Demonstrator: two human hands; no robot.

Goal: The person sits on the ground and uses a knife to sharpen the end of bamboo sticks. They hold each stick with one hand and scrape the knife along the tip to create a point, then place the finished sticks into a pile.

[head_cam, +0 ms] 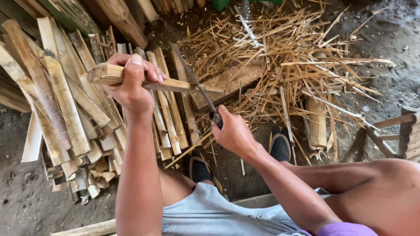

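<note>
My left hand (131,83) grips a split bamboo slat (175,85) near its thick end and holds it level above the ground. My right hand (232,131) is closed around the handle of a long dark knife (192,78). The blade runs up and to the left and crosses the thin end of the slat, touching it there. Both forearms reach forward from my lap, and my knees are bent on either side.
A pile of cut bamboo slats (65,113) lies on the left. Thin bamboo shavings (284,57) cover the ground ahead around a wooden block (227,83). My sandalled feet (280,144) rest on the dirt. A wooden frame (402,131) stands at the right edge.
</note>
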